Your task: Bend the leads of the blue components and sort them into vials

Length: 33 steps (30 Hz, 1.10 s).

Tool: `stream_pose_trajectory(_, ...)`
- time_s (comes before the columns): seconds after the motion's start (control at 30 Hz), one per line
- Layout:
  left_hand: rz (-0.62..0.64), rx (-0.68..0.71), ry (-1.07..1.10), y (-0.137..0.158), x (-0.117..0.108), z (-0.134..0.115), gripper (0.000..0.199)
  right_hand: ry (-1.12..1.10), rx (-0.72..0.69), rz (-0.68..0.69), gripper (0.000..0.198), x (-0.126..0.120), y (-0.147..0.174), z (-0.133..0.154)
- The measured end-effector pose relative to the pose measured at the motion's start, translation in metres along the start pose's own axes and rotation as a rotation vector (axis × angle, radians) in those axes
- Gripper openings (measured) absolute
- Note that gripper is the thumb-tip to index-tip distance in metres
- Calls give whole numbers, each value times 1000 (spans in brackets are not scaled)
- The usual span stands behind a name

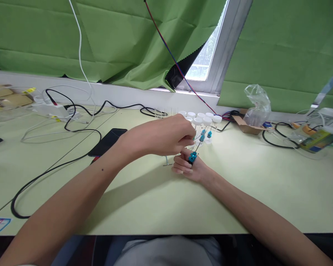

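My right hand (185, 165) is palm up over the table, its fingers curled around a teal-and-black piece with a thin metal rod (192, 157). The rod points up and away towards the jars. My left hand (170, 135) reaches across from the left, just above the right fingertips. Its fingers are bent and closed, and whatever they pinch is hidden. Right behind both hands stands a group of clear jars with white lids (207, 121). Similar teal pieces (209, 134) on thin rods show among them. Below my left hand is a small T-shaped metal piece (167, 162).
A black flat device (108, 142) lies left of my left forearm. Black cables (69, 129) loop across the left side, near a white power strip (51, 109). Back right are a cardboard box (246, 126) with a plastic bag and a clear container with a yellow-green label (320, 138).
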<state>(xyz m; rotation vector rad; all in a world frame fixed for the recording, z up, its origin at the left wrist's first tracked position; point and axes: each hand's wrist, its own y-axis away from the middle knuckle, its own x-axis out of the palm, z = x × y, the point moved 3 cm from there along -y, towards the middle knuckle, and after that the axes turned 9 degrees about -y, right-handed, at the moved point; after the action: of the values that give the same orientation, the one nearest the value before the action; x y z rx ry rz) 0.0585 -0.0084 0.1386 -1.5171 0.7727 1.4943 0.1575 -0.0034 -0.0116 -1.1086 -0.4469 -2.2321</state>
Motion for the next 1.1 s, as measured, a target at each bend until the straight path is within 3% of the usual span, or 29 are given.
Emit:
stream_pose_trajectory(0.13,2,-2,10,0,-1,0,32,14,-1,-33,41,-1,-1,0)
stream_pose_trajectory(0.3,4,-31,25,1,-2,0,31,-34,-20,-110,26,-6,-5,-2)
stream_pose_trajectory(0.6,3,-42,28,0,-2,-1,31,-56,-57,-113,26,-7,-8,-1)
stream_pose_trajectory(1.0,7,-30,9,0,-2,-1,30,18,-57,58,40,-4,-2,0)
stream_pose_trajectory(1.1,8,-30,14,1,-3,-1,29,17,-52,18,39,-4,-4,-1)
